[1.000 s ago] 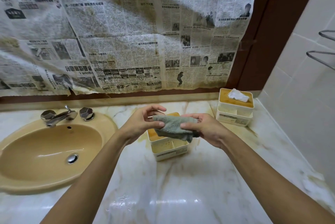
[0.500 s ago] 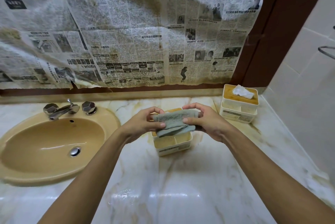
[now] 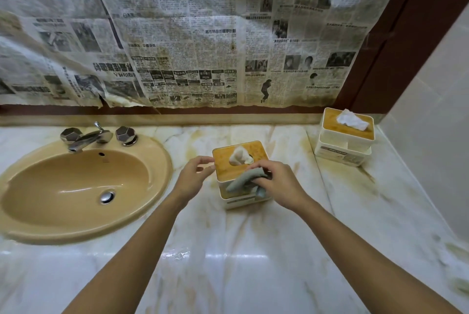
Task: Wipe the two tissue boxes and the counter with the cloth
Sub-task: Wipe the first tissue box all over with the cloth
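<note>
A white tissue box with a wooden lid (image 3: 229,161) stands on the marble counter (image 3: 228,250), a tissue poking from its slot. My right hand (image 3: 278,184) grips a grey-green cloth (image 3: 243,181) and holds it against the near right part of the lid and the front edge. My left hand (image 3: 194,176) is at the box's left side, thumb and fingertips touching its upper left corner. A second tissue box (image 3: 346,137) of the same kind sits at the back right corner.
A beige sink (image 3: 76,186) with a chrome tap (image 3: 86,137) fills the left of the counter. Stained newspaper (image 3: 190,34) covers the mirror behind. A tiled wall (image 3: 431,123) bounds the right side. Yellow-brown stains mark the counter between the boxes.
Both hands held the cloth in the air above the box; now my left hand has let go and moved to the box's corner, and my right hand has lowered the cloth onto the lid.
</note>
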The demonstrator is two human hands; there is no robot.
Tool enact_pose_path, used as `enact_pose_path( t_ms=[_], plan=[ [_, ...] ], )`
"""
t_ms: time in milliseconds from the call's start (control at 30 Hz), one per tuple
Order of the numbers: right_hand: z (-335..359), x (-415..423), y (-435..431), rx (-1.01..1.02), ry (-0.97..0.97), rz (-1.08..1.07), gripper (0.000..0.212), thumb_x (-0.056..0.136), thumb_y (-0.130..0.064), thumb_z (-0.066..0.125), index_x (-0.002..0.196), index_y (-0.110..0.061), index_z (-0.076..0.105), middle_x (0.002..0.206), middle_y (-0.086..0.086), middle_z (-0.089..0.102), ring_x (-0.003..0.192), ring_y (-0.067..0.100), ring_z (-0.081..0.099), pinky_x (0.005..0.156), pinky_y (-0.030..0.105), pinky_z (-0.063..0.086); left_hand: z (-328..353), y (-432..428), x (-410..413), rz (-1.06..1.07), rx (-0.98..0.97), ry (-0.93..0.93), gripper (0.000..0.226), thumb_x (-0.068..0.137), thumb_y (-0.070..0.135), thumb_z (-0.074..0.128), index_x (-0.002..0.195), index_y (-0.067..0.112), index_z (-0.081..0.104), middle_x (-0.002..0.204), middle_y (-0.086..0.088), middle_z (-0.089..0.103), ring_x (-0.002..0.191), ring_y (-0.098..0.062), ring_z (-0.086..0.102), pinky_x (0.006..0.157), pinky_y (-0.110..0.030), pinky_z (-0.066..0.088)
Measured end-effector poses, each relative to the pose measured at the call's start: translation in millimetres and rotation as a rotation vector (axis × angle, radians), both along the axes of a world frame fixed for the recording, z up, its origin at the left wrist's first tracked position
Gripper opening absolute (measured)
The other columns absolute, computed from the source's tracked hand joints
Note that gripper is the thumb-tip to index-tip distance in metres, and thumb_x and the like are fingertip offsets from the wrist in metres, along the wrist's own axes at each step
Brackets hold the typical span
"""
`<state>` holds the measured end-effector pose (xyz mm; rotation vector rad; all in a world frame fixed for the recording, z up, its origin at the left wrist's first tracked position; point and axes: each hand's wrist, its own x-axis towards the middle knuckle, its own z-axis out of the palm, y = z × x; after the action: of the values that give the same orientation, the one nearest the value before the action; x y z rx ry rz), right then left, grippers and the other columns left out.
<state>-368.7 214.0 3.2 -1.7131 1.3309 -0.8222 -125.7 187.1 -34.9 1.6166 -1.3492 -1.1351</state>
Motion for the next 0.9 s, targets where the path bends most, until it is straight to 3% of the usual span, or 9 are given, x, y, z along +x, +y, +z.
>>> enact_pose_path(
  t_ms=[67, 167, 267, 367, 433, 567, 733, 833, 900],
  plan=[
    [-5.4, 10.9, -1.2, -0.055, 0.074, 0.047, 0.026, 0.084, 0.0, 0.07, 0.102, -0.017, 0.075, 0.098, -0.006, 0.071, 0.093, 0.004, 0.063, 0.078, 0.008, 0.044, -12.0, -3.0, -3.6, -0.008, -0.044, -0.093, 0.035, 0.099, 0.027, 0.058, 0.134, 0.025, 0.056, 0.141, 0.002, 0.05, 0.131, -0.019, 0.043, 0.106, -0.038, 0.039],
    [-22.7, 28.7, -0.3, -0.11, 0.185, 0.168, 0.022, 0.092, -0.008, 0.064, 0.113, -0.011, 0.07, 0.116, -0.001, 0.063, 0.109, 0.007, 0.056, 0.095, 0.015, 0.039, -20.4, -6.7, -10.2, -0.039, -0.056, -0.132, 0.049, 0.102, 0.023, 0.053, 0.149, 0.021, 0.041, 0.153, 0.0, 0.042, 0.144, -0.021, 0.03, 0.118, -0.046, 0.027],
    [-43.6, 36.1, 8.3, -0.142, 0.307, 0.181, 0.027, 0.099, -0.017, 0.056, 0.124, -0.015, 0.067, 0.119, 0.004, 0.051, 0.111, 0.016, 0.051, 0.101, 0.027, 0.039, -25.3, -7.5, -13.0, -0.06, -0.08, -0.164, 0.054, 0.102, 0.021, 0.052, 0.153, 0.02, 0.035, 0.154, -0.003, 0.041, 0.146, -0.024, 0.028, 0.119, -0.047, 0.027],
    [-53.1, 33.7, 12.0, -0.343, 0.464, 0.003, 0.027, 0.094, -0.017, 0.063, 0.119, -0.022, 0.071, 0.111, 0.004, 0.054, 0.104, 0.02, 0.051, 0.088, 0.03, 0.045, -25.9, -8.6, -8.9, -0.064, -0.093, -0.175, 0.055, 0.1, 0.022, 0.056, 0.152, 0.021, 0.037, 0.152, -0.001, 0.043, 0.145, -0.023, 0.029, 0.118, -0.047, 0.027],
    [-51.4, 34.9, 10.9, -0.333, 0.358, -0.093, 0.025, 0.091, -0.007, 0.064, 0.113, -0.017, 0.073, 0.106, 0.004, 0.056, 0.097, 0.019, 0.056, 0.079, 0.023, 0.045, -26.5, -10.3, -6.3, -0.077, -0.097, -0.182, 0.056, 0.099, 0.024, 0.058, 0.152, 0.022, 0.037, 0.15, -0.002, 0.045, 0.144, -0.023, 0.031, 0.118, -0.047, 0.027],
    [-48.6, 45.8, 9.2, -0.383, 0.223, -0.169, 0.023, 0.085, 0.007, 0.066, 0.101, -0.008, 0.072, 0.102, 0.006, 0.058, 0.088, 0.008, 0.053, 0.078, 0.008, 0.039, -31.0, -10.3, -4.5, -0.084, -0.095, -0.176, 0.058, 0.099, 0.029, 0.057, 0.153, 0.025, 0.035, 0.147, -0.004, 0.047, 0.143, -0.022, 0.03, 0.118, -0.047, 0.026],
    [-57.6, 58.6, 15.0, -0.356, 0.388, -0.021, 0.018, 0.082, 0.01, 0.063, 0.092, -0.001, 0.072, 0.095, 0.012, 0.06, 0.085, 0.027, 0.061, 0.076, 0.037, 0.052, -35.4, -11.4, -2.6, -0.092, -0.076, -0.178, 0.059, 0.099, 0.034, 0.056, 0.153, 0.031, 0.033, 0.144, -0.007, 0.048, 0.143, -0.022, 0.032, 0.117, -0.048, 0.028],
    [-53.3, 61.1, 5.7, -0.368, 0.519, -0.052, 0.013, 0.085, -0.004, 0.065, 0.092, -0.008, 0.074, 0.095, 0.007, 0.068, 0.094, 0.029, 0.06, 0.077, 0.039, 0.047, -34.8, -12.6, -1.4, -0.1, -0.083, -0.212, 0.059, 0.099, 0.035, 0.057, 0.153, 0.03, 0.034, 0.139, -0.007, 0.052, 0.14, -0.025, 0.036, 0.116, -0.049, 0.029],
    [-48.5, 61.0, 2.7, -0.328, 0.474, -0.103, 0.011, 0.086, -0.004, 0.064, 0.093, -0.007, 0.072, 0.1, 0.006, 0.066, 0.094, 0.026, 0.061, 0.072, 0.038, 0.048, -34.3, -13.0, -0.9, -0.105, -0.081, -0.216, 0.059, 0.098, 0.035, 0.057, 0.153, 0.03, 0.034, 0.142, -0.006, 0.051, 0.141, -0.024, 0.035, 0.116, -0.05, 0.028]
  ],
)
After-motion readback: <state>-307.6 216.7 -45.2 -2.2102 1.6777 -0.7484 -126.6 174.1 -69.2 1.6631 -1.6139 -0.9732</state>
